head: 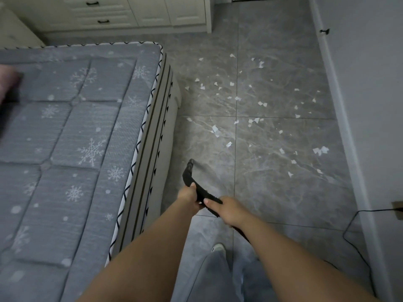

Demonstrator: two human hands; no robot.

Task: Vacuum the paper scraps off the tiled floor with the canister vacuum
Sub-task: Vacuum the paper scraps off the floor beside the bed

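Hands: our left hand (189, 196) and right hand (229, 209) both grip the black wand (197, 186).
Scraps (250, 110): scattered over tiles, twelve to two o'clock.
Obstacles: bed (76, 138) at nine o'clock; cord (357, 232) at four o'clock.

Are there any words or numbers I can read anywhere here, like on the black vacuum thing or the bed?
None: no words, numbers or brand marks can be read.
Vacuum nozzle: plain black, no label shows.
Mattress: only snowflake and dot patterns, no writing.
Paper scraps: too small to tell if anything is printed on them.
Drawers: only dark handles.
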